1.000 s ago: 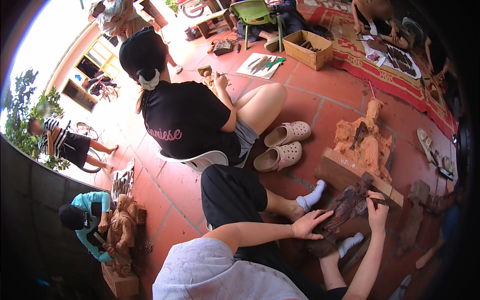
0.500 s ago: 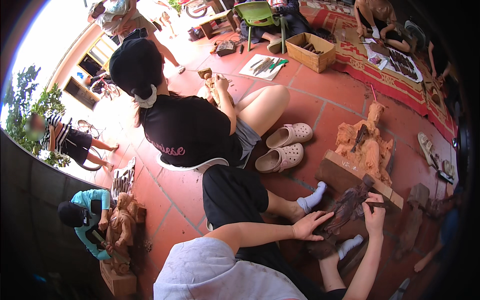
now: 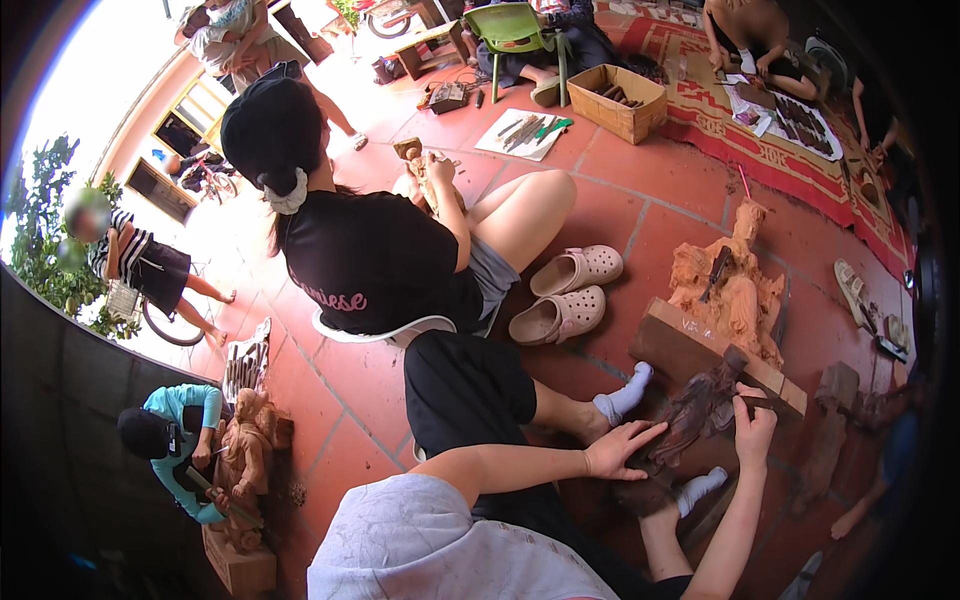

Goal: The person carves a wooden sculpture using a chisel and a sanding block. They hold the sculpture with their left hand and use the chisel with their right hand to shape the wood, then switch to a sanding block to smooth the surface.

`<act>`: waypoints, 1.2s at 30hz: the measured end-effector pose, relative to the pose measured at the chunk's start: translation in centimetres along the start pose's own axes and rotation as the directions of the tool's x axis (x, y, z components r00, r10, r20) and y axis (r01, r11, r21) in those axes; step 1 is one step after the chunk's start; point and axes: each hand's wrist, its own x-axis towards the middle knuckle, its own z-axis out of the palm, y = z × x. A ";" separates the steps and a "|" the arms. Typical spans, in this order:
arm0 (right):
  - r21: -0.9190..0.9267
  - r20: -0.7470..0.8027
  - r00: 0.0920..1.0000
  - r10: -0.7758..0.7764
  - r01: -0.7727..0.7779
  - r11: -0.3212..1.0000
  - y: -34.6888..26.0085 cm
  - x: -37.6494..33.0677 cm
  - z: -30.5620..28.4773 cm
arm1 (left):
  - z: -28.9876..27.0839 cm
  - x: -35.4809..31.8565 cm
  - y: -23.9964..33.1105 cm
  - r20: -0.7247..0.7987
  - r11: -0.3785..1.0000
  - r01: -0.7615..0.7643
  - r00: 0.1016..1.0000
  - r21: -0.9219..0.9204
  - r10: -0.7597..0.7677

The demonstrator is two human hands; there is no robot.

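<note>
While the left hand lies with fingers spread on the dark wood carving, right hand fingers pinch a chisel against it; a cardboard box sits beyond, across red floor tiles.

The person in black has leaned further over their small carving; the view has shifted slightly.
</note>
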 end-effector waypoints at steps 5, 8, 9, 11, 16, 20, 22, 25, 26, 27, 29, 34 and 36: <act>-0.043 0.023 0.998 -0.062 0.063 0.997 -0.3 0.0 -0.1 | 0.3 0.0 -0.1 0.003 1.000 0.003 1.000 0.004 -0.003; -0.044 0.046 0.998 -0.042 0.044 0.998 0.1 0.0 0.0 | 0.2 -0.3 -0.3 0.009 1.000 0.012 1.000 0.010 -0.012; -0.029 0.047 0.999 -0.006 0.007 1.000 0.0 0.0 0.0 | 0.3 -0.4 -0.2 0.007 1.000 0.011 1.000 0.005 -0.011; -0.023 0.025 0.999 -0.022 0.023 0.999 -0.2 0.0 0.3 | -0.1 -0.5 -0.1 0.000 1.000 0.011 1.000 0.006 -0.011; -0.089 -0.012 0.990 -0.143 0.141 0.986 0.3 -1.1 0.6 | -0.3 -0.4 0.1 0.014 1.000 0.003 1.000 0.016 -0.004; -0.116 -0.083 0.986 -0.147 0.137 0.984 0.1 0.1 0.2 | -0.6 0.4 -0.3 -0.005 0.999 -0.003 1.000 0.036 0.004; -0.075 -0.134 0.987 -0.083 0.074 0.994 -0.9 0.1 -0.2 | 0.0 0.7 -0.4 -0.043 1.000 0.003 0.999 0.019 -0.002; 0.234 -0.136 0.981 0.141 -0.106 0.966 -0.5 -0.8 -1.2 | 0.1 0.7 -0.3 -0.067 0.997 -0.001 0.998 0.073 0.006; 0.349 -0.141 0.972 0.190 -0.131 0.928 -0.5 -1.3 -1.8 | 0.4 0.6 -0.2 -0.044 0.998 0.039 0.998 0.043 -0.037; 0.451 -0.144 0.968 0.205 -0.120 0.884 -0.3 -1.9 -2.5 | 0.5 0.7 -0.1 -0.056 0.998 0.011 0.998 0.061 -0.007; 0.454 -0.171 0.962 0.211 -0.113 0.884 -1.4 -2.6 -3.2 | 0.5 0.6 -0.2 -0.041 0.998 0.009 0.999 0.066 -0.006; 0.348 -0.056 0.945 0.322 -0.284 0.893 -2.6 -3.2 -3.5 | 0.4 0.2 -0.3 -0.019 0.997 0.026 1.000 0.066 -0.025; 0.202 0.004 0.934 0.359 -0.352 0.914 -2.3 -3.2 -3.7 | 0.3 0.2 -0.4 -0.025 0.998 0.009 1.000 0.068 -0.008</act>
